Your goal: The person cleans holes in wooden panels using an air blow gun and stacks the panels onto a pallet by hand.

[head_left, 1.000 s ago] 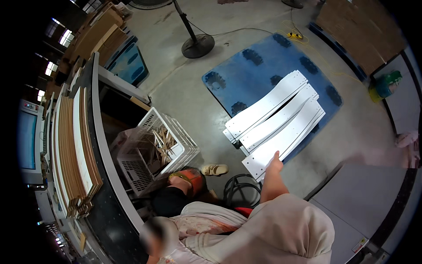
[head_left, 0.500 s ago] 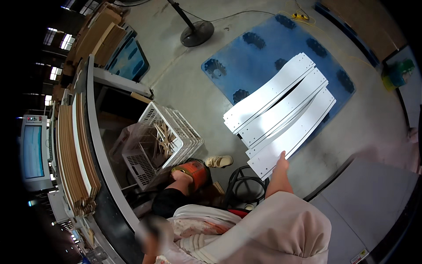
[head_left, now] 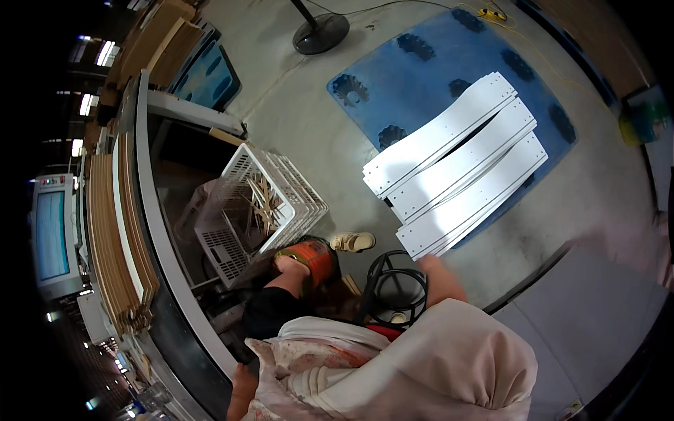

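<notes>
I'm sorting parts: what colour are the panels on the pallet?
The panels are white, as the head view shows.

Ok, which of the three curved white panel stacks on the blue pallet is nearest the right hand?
The curved white panel stack lowest in view; its end is by the right hand, the others lie farther off.

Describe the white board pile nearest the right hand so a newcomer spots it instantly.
Find the big blue pallet, with three slanting rows of white boards across its near edge. The pile is the lowest row in the picture; unlike the other two, its near end sits by the right hand.
</notes>
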